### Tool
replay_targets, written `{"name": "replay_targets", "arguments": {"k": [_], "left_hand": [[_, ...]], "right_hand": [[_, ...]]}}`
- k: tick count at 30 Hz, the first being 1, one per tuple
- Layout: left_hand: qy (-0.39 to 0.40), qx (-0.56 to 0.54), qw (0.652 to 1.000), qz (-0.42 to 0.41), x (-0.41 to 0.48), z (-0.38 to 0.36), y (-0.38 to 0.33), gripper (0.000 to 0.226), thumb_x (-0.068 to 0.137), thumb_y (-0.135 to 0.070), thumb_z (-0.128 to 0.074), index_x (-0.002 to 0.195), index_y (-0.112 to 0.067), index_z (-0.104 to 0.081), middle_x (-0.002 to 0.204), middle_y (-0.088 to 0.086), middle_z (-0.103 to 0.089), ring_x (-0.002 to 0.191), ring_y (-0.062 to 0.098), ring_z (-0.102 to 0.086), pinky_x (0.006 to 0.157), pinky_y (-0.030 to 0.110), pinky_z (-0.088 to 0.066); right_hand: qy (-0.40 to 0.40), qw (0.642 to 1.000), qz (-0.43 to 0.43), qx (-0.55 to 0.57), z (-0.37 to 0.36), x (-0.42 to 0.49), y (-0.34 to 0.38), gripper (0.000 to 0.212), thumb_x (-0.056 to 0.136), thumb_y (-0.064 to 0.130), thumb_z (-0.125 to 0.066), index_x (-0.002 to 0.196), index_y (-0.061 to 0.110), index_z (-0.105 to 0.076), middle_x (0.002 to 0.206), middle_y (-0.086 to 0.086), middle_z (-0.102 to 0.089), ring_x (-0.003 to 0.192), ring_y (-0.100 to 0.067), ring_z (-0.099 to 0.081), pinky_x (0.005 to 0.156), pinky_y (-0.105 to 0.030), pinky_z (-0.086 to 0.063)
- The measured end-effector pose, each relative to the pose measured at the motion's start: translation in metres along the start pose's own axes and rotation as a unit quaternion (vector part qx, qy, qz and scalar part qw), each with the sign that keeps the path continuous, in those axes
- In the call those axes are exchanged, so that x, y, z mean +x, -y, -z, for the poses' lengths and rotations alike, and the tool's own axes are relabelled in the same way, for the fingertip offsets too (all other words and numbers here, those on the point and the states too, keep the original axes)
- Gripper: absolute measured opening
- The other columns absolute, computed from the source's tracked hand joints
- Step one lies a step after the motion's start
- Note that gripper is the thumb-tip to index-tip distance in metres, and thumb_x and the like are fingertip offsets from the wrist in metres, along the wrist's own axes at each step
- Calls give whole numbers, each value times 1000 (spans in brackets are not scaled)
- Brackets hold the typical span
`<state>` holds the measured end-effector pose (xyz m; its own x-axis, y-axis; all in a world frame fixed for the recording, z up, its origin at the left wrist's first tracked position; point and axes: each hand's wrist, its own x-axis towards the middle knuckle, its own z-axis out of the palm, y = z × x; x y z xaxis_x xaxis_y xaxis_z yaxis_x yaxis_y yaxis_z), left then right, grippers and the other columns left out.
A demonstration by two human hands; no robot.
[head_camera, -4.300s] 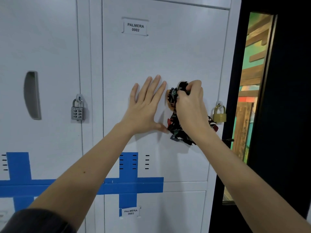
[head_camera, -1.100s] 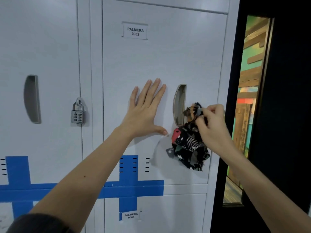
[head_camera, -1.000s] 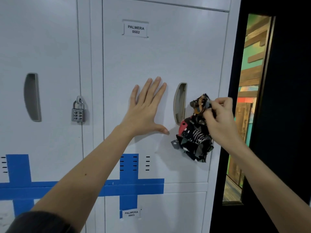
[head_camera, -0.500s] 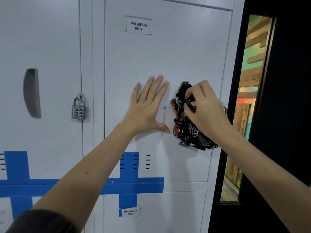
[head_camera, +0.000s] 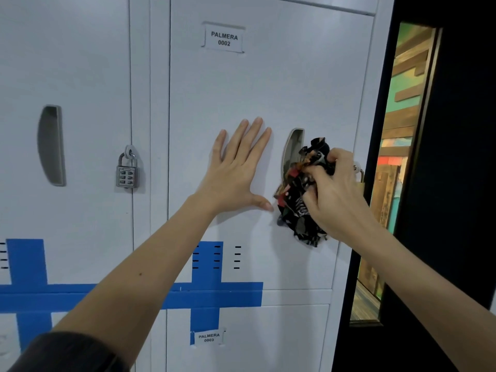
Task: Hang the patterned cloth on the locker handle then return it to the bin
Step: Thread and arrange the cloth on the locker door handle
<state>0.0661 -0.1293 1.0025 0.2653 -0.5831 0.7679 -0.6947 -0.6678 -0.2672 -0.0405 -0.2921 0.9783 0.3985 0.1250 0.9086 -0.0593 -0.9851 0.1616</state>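
The patterned cloth [head_camera: 300, 200], black with red, white and orange marks, is bunched against the white locker door labelled PALMERA 0002. My right hand [head_camera: 335, 194] grips the bunch from the right, just beside the recessed grey locker handle [head_camera: 291, 149], whose lower part the cloth hides. My left hand [head_camera: 239, 170] lies flat on the door to the left of the handle, fingers spread, thumb near the cloth. No bin is in view.
A silver combination padlock [head_camera: 127, 173] hangs on the left locker, which has its own recessed handle [head_camera: 51, 146]. A brass padlock [head_camera: 359, 181] is half hidden behind my right hand. Blue tape [head_camera: 214, 294] crosses the doors. A dark door frame [head_camera: 451, 183] stands at right.
My right hand has carried the cloth from beside the door back to the handle, then slightly right and down, uncovering the handle's top. My left hand has stayed flat on the door.
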Motion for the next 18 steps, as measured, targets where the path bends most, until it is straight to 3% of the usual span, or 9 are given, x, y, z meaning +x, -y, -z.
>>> {"name": "replay_targets", "arguments": {"k": [3,5,9,13,18], "left_hand": [[-1,1,1000,1,0,-1,0,133,54,-78,-61,143,-17,17,147,-4,27,135,13,28,105,38,27],[-1,3,1000,1,-1,-1,0,133,54,-79,-59,143,-17,16,152,0,23,138,17,25,106,40,24],[-3,-1,1000,1,0,-1,0,132,54,-78,-61,144,-17,14,155,5,16,140,20,22,107,39,22],[-5,4,1000,1,0,-2,1,133,53,-78,-61,145,-17,12,156,5,15,140,20,20,108,41,20],[-6,0,1000,0,0,-2,1,133,53,-79,-60,145,-17,13,155,4,16,141,21,21,108,41,21]], "right_hand": [[-13,1000,19,9,3,6,4,36,74,6,-71,106,-5,-61,112,-31,-47,80,-33,-55,58,-21,-40],[-27,999,43,12,7,16,9,33,73,-4,-70,105,-5,-61,108,-32,-49,66,-27,-52,49,-22,-43],[-1,999,46,-8,5,37,14,20,74,-11,-69,89,-5,-59,102,-32,-50,64,-35,-53,35,-34,-47],[14,996,51,-66,-5,49,14,29,69,-16,-69,67,0,-44,92,-28,-50,64,-32,-47,34,-27,-40],[-2,980,74,-184,-7,50,15,37,64,-11,-69,55,7,-37,91,-21,-49,60,-26,-44,40,-20,-21]]}}
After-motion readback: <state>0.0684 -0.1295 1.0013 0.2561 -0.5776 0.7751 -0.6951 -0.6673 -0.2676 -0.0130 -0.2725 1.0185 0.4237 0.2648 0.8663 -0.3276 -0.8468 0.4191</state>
